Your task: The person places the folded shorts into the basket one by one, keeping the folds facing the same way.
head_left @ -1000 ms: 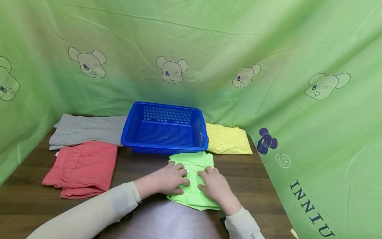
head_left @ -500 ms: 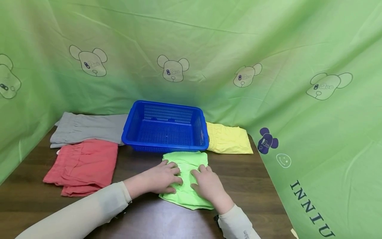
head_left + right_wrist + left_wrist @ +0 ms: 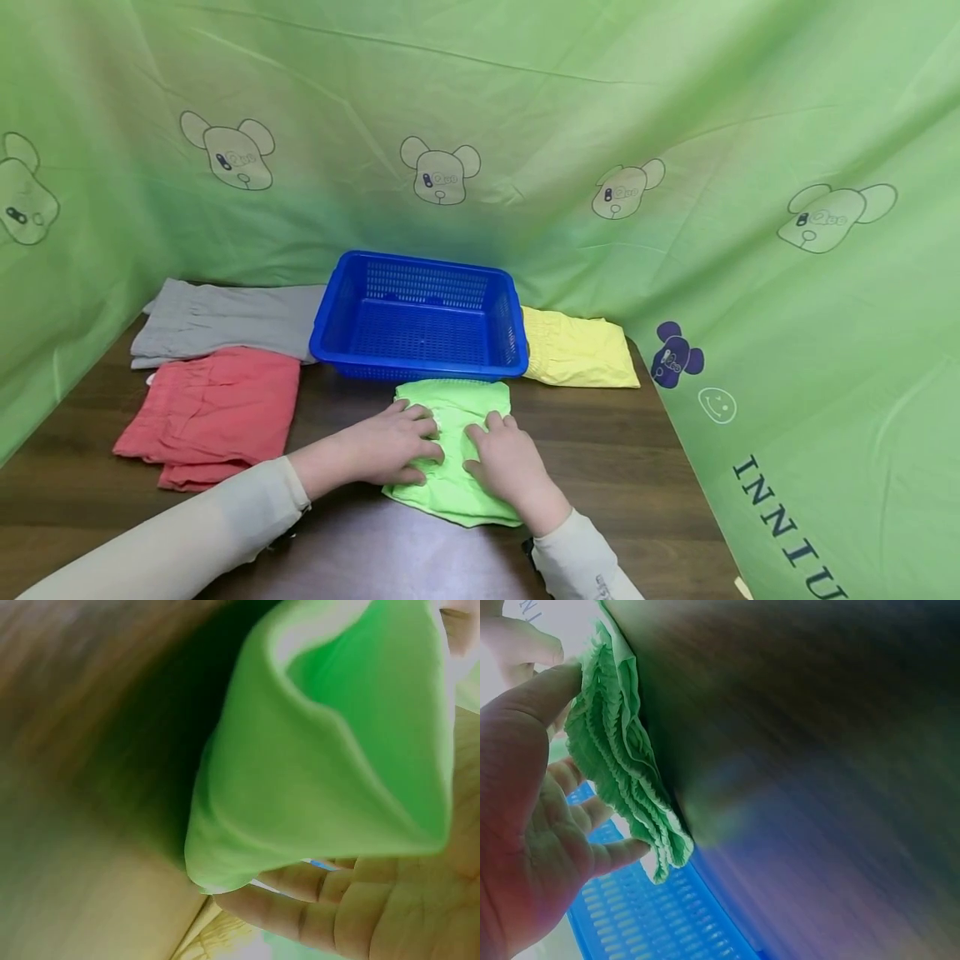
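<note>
Bright green shorts (image 3: 453,408), folded with a gathered waistband, lie flat on the table in front of the blue basket in the head view. My left hand (image 3: 393,448) rests on their left part, fingers spread. On the right part rests my right hand (image 3: 510,467), its fingers pointing away from me. The left wrist view shows the gathered layers of the shorts (image 3: 619,757) beside the thumb and outstretched fingers. Close up in the right wrist view, a loose fold of the shorts (image 3: 300,780) stands before the palm and covers part of the fingers.
A blue perforated basket (image 3: 420,367) stands behind the green shorts. Folded red shorts (image 3: 217,408) and a folded grey garment (image 3: 232,321) lie to its left, a folded yellow garment (image 3: 581,350) to its right. A green printed curtain (image 3: 480,100) encloses the table (image 3: 615,475).
Both hands have moved left across the table, and the green shorts have slid left with them. The basket and the other folded clothes stay in place.
</note>
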Demonstrator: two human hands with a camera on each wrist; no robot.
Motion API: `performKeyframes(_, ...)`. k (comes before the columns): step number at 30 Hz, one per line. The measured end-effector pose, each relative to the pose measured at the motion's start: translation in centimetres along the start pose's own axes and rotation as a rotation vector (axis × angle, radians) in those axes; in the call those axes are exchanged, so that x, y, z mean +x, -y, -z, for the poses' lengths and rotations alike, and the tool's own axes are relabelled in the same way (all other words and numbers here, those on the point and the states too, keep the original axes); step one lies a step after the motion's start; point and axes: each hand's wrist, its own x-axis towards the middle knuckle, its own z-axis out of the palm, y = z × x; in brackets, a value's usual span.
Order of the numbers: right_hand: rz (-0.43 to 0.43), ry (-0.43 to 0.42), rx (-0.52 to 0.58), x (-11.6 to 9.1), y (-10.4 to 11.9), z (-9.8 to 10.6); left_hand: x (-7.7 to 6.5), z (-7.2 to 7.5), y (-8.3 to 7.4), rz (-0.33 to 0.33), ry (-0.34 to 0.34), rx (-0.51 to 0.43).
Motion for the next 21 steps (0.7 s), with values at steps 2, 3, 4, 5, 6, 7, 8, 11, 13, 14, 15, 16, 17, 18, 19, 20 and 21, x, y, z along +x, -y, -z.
performKeyframes(2, 0.005, 0.002, -0.010, 0.2, 0.4, 0.0, -0.4, 0.0, 0.2, 0.005, 0.007, -0.012)
performKeyframes(3, 0.006, 0.003, -0.014, 0.3, 0.5, 0.1, -0.6, 0.0, 0.3, 0.008, 0.010, -0.020)
performKeyframes(4, 0.008, 0.004, -0.018, 0.3, 0.7, 0.2, -0.7, 0.0, 0.4, 0.012, 0.014, -0.026)
performKeyframes(5, 0.008, 0.006, -0.023, 0.4, 0.9, 0.3, -0.8, 0.0, 0.4, 0.016, 0.016, -0.030)
performKeyframes(6, 0.008, 0.005, -0.025, 0.5, 1.0, 0.4, -1.0, 0.0, 0.5, 0.018, 0.016, -0.035)
performKeyframes(7, 0.007, 0.008, -0.026, 0.6, 1.2, 0.5, -1.1, 0.1, 0.6, 0.020, 0.015, -0.040)
performKeyframes(8, 0.006, 0.011, -0.027, 0.7, 1.3, 0.6, -1.2, 0.1, 0.6, 0.024, 0.016, -0.043)
performKeyframes(11, 0.004, 0.021, -0.025, 0.9, 1.7, 0.8, -1.5, 0.2, 0.8, 0.030, 0.018, -0.056)
performKeyframes(13, 0.000, 0.032, -0.027, 1.1, 1.9, 0.7, -1.8, 0.3, 0.9, 0.034, 0.018, -0.063)
performKeyframes(14, -0.001, 0.035, -0.027, 1.1, 2.0, 0.7, -1.9, 0.3, 0.9, 0.035, 0.018, -0.066)
performKeyframes(15, -0.002, 0.040, -0.029, 1.2, 2.1, 0.7, -2.0, 0.3, 1.0, 0.037, 0.018, -0.069)
performKeyframes(16, -0.003, 0.045, -0.032, 1.3, 2.2, 0.6, -2.1, 0.3, 1.0, 0.038, 0.019, -0.070)
performKeyframes(17, -0.004, 0.048, -0.034, 1.4, 2.3, 0.6, -2.2, 0.3, 1.1, 0.038, 0.020, -0.070)
performKeyframes(18, -0.004, 0.051, -0.037, 1.5, 2.3, 0.5, -2.3, 0.3, 1.2, 0.039, 0.021, -0.071)
performKeyframes(19, -0.003, 0.054, -0.039, 1.6, 2.4, 0.5, -2.5, 0.3, 1.2, 0.040, 0.023, -0.073)
performKeyframes(20, -0.003, 0.057, -0.043, 1.6, 2.5, 0.4, -2.5, 0.3, 1.3, 0.041, 0.024, -0.073)
performKeyframes(21, -0.002, 0.060, -0.047, 1.7, 2.6, 0.4, -2.6, 0.3, 1.3, 0.043, 0.024, -0.075)
